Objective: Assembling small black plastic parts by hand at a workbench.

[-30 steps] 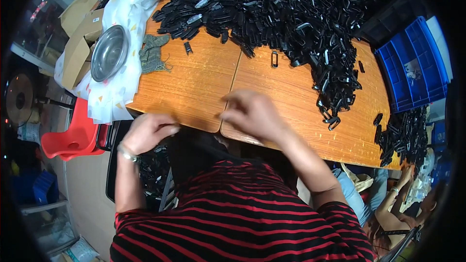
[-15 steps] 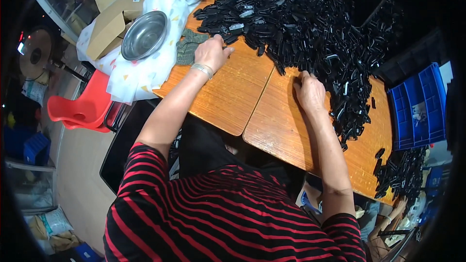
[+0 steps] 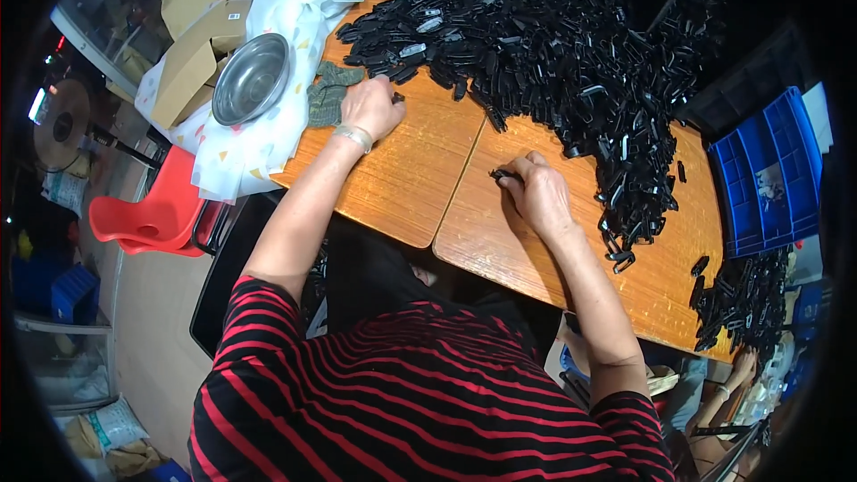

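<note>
My right hand [image 3: 541, 195] hovers over the wooden table [image 3: 437, 156], thumb and fingers pinching a small black plastic part [image 3: 500, 176]. At the left side of the table my left hand [image 3: 370, 111] is closed, with a small dark piece [image 3: 398, 99] showing at its fingertips; it seems to be another such part. Right beside that hand lies a crumpled grey-green knitted glove or cloth [image 3: 330, 94]. Beyond both hands spreads a large heap of black plastic parts [image 3: 553, 54], a few with pale silvery faces.
On white patterned plastic sheeting [image 3: 299, 4] at the left rests a steel bowl [image 3: 253, 80] near an open cardboard box [image 3: 192, 71]. A red chair [image 3: 152, 205] stands below. A blue crate [image 3: 768, 178] and another pile of black parts [image 3: 745, 312] are at the right, near another person's hand [image 3: 743, 368].
My right hand has drawn back from the heap's edge toward the left, bringing a small black part with it. My left hand stays beside the grey-green cloth, its fingers more closed.
</note>
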A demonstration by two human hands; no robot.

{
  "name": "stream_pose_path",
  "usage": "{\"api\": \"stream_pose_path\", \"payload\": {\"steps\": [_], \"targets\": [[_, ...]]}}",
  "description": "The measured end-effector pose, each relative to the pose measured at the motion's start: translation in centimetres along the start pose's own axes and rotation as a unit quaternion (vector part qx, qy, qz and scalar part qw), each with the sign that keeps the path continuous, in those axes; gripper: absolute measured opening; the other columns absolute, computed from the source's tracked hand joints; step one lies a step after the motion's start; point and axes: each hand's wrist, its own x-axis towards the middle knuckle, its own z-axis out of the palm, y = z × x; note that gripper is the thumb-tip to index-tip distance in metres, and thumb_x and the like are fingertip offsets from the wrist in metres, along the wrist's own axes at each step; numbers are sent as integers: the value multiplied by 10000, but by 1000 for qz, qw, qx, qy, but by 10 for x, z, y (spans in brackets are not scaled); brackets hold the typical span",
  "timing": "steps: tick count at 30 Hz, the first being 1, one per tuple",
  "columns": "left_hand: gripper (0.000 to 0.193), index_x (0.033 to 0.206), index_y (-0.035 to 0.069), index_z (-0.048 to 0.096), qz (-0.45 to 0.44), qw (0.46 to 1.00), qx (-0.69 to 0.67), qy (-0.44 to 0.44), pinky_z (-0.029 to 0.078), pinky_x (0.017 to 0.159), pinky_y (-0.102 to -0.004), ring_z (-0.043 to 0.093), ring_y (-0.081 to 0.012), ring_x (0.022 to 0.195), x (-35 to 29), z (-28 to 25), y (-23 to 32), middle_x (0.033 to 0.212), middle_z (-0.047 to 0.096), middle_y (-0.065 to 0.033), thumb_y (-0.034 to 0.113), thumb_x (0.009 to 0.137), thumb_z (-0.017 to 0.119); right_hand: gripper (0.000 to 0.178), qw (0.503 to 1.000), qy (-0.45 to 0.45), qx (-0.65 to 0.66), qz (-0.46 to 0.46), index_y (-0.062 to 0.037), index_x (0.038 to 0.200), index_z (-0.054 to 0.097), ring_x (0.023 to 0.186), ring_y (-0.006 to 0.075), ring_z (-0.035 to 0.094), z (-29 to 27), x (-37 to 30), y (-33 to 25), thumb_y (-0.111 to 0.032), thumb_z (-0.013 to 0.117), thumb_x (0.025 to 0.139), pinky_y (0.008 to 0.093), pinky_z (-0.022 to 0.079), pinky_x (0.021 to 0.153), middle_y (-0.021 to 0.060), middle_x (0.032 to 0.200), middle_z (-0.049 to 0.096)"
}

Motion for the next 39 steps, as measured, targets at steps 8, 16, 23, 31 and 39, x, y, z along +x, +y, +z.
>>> {"api": "stream_pose_path", "payload": {"steps": [8, 16, 23, 31, 39], "targets": [[289, 1029, 44, 534, -124, 726, -654, -173, 424, 463, -199, 567, -73, 539, -49, 22, 23, 706, 620, -18, 116, 845, 745, 222, 960, -45, 222, 164, -14, 795, 529, 581, 140, 612, 14, -2, 14, -69, 740, 837, 285, 478, 518, 54, 661, 585], [234, 1073, 29, 546, -77, 712, -662, -222, 465, 526, -182, 593, -68, 612, -83, 34, 69, 784, 631, -14, 170, 927, 662, 243, 941, 90, 304, 115, -3, 976, 626, 735, 172, 680, 22, -1, -30, -84, 768, 796, 299, 528, 671, 134, 804, 689], [312, 1232, 9, 542, -43, 639, -735, -224, 540, 698, -193, 644, -84, 780, -98, 21, 74, 943, 663, -30, 132, 954, 611, 222, 967, 168, 192, 18, -4, 1069, 660, 786, 299, 671, 21, -13, -38, -109, 683, 874, 360, 527, 701, 175, 879, 676], [242, 1154, 12, 628, -91, 553, -806, -190, 531, 716, -208, 637, -76, 798, -102, 36, 69, 960, 675, -20, 105, 930, 641, 249, 976, 120, 179, 38, -25, 1101, 672, 803, 353, 619, 10, -13, -43, -121, 663, 871, 394, 503, 706, 184, 872, 618], [255, 1176, 22, 627, -63, 579, -796, -167, 483, 657, -188, 609, -54, 730, -95, 43, 61, 938, 676, -10, 123, 941, 630, 232, 963, 154, 220, 41, 18, 1072, 653, 754, 254, 644, 4, -4, -45, -71, 682, 859, 326, 513, 662, 151, 883, 619]]}}
